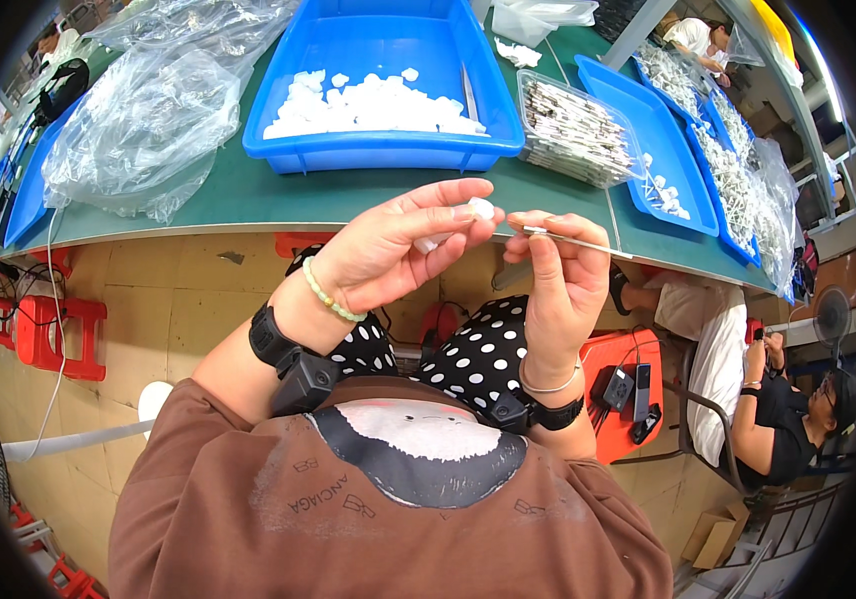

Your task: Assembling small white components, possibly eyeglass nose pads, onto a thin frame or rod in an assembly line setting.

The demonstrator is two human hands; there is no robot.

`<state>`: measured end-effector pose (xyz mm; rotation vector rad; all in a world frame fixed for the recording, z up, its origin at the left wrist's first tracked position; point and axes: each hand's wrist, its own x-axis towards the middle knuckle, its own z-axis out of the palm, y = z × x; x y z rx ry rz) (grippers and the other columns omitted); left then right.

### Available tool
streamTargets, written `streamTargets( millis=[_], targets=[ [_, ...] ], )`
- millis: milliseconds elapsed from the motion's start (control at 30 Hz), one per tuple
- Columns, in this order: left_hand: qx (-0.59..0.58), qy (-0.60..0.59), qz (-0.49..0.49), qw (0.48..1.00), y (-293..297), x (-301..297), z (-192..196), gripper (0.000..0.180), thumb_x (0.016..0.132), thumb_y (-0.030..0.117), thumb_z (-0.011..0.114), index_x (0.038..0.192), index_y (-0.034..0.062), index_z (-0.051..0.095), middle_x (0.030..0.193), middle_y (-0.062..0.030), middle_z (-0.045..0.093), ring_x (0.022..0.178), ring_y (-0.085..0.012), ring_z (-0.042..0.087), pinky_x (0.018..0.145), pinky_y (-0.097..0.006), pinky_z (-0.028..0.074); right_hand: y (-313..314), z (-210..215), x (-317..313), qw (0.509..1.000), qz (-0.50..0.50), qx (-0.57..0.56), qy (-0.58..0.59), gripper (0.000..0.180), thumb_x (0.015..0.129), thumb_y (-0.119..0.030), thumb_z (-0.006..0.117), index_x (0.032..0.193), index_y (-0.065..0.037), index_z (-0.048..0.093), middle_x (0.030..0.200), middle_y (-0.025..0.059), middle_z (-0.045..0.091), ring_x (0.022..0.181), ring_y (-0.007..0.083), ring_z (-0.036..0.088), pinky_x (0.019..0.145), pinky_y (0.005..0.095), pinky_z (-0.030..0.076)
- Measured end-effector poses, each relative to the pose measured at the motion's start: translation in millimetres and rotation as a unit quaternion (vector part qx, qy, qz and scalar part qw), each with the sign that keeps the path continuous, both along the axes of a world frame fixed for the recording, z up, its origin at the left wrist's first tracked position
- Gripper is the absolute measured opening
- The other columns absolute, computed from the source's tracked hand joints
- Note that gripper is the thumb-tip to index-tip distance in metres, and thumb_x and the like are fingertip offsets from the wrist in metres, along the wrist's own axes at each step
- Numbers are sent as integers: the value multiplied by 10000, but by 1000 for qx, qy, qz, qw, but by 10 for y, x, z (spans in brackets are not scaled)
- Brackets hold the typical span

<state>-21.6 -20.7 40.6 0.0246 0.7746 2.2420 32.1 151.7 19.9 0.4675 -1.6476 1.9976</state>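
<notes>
Pinched between the thumb and fingers of my left hand [380, 250] is a small white plastic cap [482, 208]. Another white piece [429, 243] shows lower down, against the curled fingers of that hand. My right hand [563, 290] grips a thin metal rod [588, 245] near its whitish end, which points toward the cap; the rod's other end sticks out to the right. Cap and rod are apart, both held just in front of the table edge. Beyond them a blue tray [378, 152] holds a heap of similar white caps.
A clear plastic box [603, 172] full of thin rods stands right of the tray. Farther right, a blue tray [683, 140] holds several white-tipped pieces. Clear plastic bags [138, 140] lie at left on the green table [298, 200]. A red stool [628, 349] carries small devices; a person [788, 429] sits right.
</notes>
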Motion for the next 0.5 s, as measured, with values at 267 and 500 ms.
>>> streamTargets(
  millis=[267,500],
  targets=[
    [-24,60,-15,998,43,139,-149,305,920,145,579,1203,40,533,1004,-26,606,846,-44,591,621,-112,499,-75,-111,-23,998,58,-11,-10,168,926,8,505,1089,3,468,1030,136,621,842,140,622,752,246,515],
    [-20,69,3,997,39,160,-214,302,916,141,585,1205,58,550,983,0,623,873,-40,607,709,-127,528,-106,-103,-21,999,39,-20,-18,161,928,-1,509,1084,5,471,1022,140,628,842,140,625,753,249,517]
  ],
)
